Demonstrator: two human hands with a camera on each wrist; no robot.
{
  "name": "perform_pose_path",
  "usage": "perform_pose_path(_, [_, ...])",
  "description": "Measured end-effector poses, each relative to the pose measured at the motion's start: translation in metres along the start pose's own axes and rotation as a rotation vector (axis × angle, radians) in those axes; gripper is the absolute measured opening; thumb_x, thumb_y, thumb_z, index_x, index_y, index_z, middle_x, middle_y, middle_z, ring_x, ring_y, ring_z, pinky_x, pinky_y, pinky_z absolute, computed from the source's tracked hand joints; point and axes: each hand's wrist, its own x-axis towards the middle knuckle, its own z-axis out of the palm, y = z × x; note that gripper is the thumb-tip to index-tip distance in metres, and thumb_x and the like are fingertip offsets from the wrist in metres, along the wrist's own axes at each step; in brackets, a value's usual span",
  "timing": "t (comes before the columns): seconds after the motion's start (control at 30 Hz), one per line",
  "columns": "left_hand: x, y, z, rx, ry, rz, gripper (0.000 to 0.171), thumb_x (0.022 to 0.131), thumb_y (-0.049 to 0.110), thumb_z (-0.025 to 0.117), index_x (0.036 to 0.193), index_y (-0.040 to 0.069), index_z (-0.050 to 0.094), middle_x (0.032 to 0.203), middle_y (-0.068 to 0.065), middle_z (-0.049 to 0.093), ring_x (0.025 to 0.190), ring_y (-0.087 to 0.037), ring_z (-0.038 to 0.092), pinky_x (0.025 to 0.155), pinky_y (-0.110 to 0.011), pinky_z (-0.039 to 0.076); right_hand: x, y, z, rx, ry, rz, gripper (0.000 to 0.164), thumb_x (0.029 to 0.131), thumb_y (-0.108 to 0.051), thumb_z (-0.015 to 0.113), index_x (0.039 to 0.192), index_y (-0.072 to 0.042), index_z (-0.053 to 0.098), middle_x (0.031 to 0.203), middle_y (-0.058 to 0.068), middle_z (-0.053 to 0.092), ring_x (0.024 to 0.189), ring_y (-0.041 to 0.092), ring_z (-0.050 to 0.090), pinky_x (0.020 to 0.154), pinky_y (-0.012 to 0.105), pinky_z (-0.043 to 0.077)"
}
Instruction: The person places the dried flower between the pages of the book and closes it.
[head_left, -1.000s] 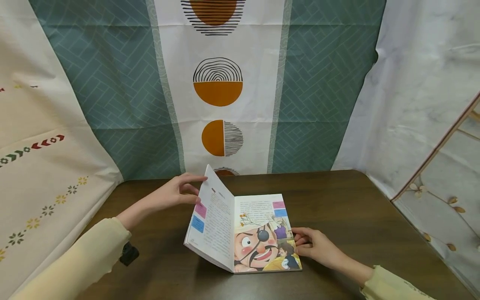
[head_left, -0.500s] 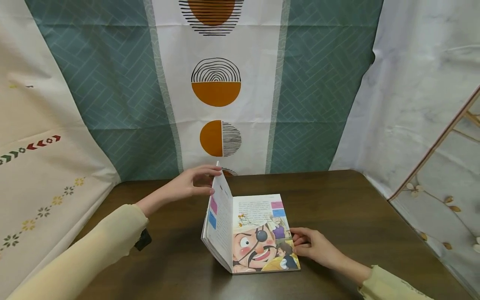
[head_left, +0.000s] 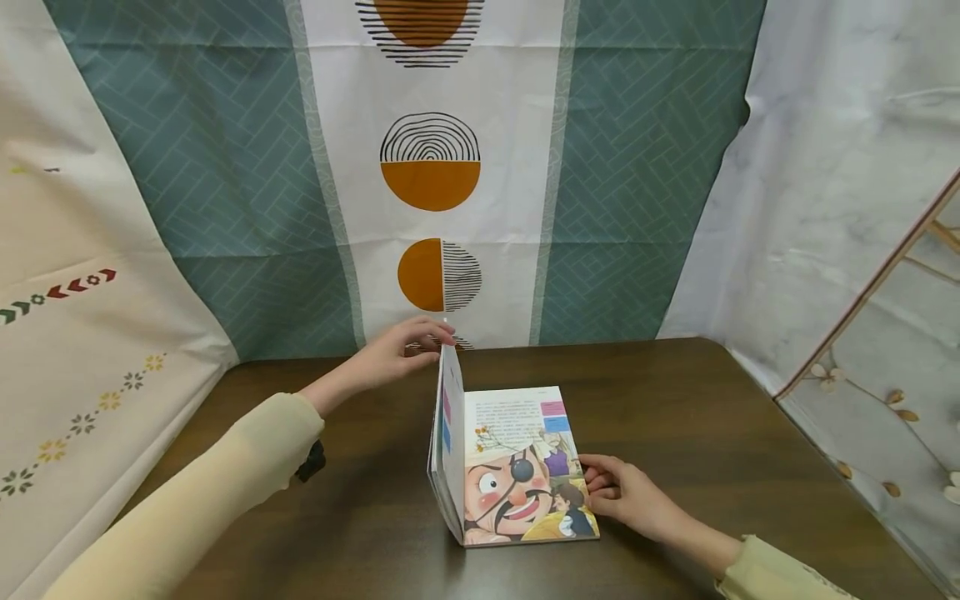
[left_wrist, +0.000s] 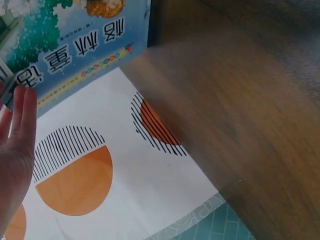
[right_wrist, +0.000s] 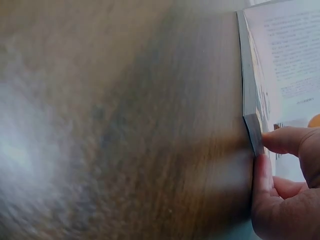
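Note:
An open book (head_left: 517,492) lies on the table, its right page showing a cartoon face with an eyepatch. The left cover and a stack of pages stand nearly upright from the spine. My left hand (head_left: 397,354) pinches the top outer edge of that raised part. In the left wrist view the blue illustrated cover (left_wrist: 75,45) faces the camera, and the left hand (left_wrist: 20,145) is at its edge. My right hand (head_left: 626,497) grips the book's right edge. The right wrist view has the right hand (right_wrist: 290,195) with fingers on both sides of the bent cover edge (right_wrist: 256,135).
The dark wooden table (head_left: 720,450) spreads around the book. A patterned green and white cloth (head_left: 630,192) hangs behind its far edge. A cream cloth (head_left: 90,333) borders the left side, and a marble-patterned sheet (head_left: 847,292) borders the right.
My left hand has moved right, swinging the left cover and pages from a leftward slant to nearly upright. The right hand has kept its hold on the right edge.

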Motion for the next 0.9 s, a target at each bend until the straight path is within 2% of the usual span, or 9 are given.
perform_pose_path(0.23, [0.013, -0.006, -0.001, -0.036, -0.017, 0.007, 0.024, 0.092, 0.000, 0.064, 0.115, 0.003, 0.066, 0.136, -0.018, 0.051, 0.110, -0.034, 0.062, 0.095, -0.049, 0.054, -0.007, -0.001, 0.004, -0.002, 0.010, -0.034, 0.069, 0.086, -0.011, 0.075, 0.142, 0.010, 0.041, 0.110, 0.014, 0.056, 0.090, 0.002, 0.055, 0.077, 0.018, 0.053])
perform_pose_path(0.37, [0.020, -0.008, -0.002, -0.047, -0.021, 0.009, 0.021, 0.091, -0.002, 0.066, 0.112, 0.002, 0.067, 0.136, -0.020, 0.051, 0.113, -0.032, 0.062, 0.096, -0.047, 0.054, -0.011, -0.001, 0.006, -0.008, 0.015, -0.067, 0.068, 0.087, -0.013, 0.074, 0.143, 0.009, 0.040, 0.112, 0.014, 0.054, 0.092, 0.003, 0.054, 0.079, 0.019, 0.052])
perform_pose_path(0.6, [0.034, -0.008, 0.001, -0.065, -0.041, 0.030, 0.022, 0.090, -0.002, 0.067, 0.111, 0.003, 0.065, 0.128, -0.018, 0.053, 0.105, -0.034, 0.063, 0.094, -0.046, 0.055, -0.018, 0.000, 0.006, -0.037, 0.021, -0.064, 0.064, 0.091, -0.019, 0.071, 0.143, 0.003, 0.043, 0.118, 0.016, 0.054, 0.097, 0.001, 0.054, 0.083, 0.017, 0.051])
perform_pose_path(0.9, [0.052, -0.003, 0.014, 0.015, -0.073, 0.019, 0.018, 0.093, 0.008, 0.067, 0.111, 0.010, 0.065, 0.129, -0.007, 0.057, 0.104, -0.021, 0.062, 0.094, -0.038, 0.056, -0.022, -0.003, 0.004, -0.009, -0.017, -0.049, 0.066, 0.091, -0.018, 0.071, 0.145, 0.005, 0.041, 0.121, 0.018, 0.053, 0.099, 0.001, 0.054, 0.086, 0.015, 0.051])
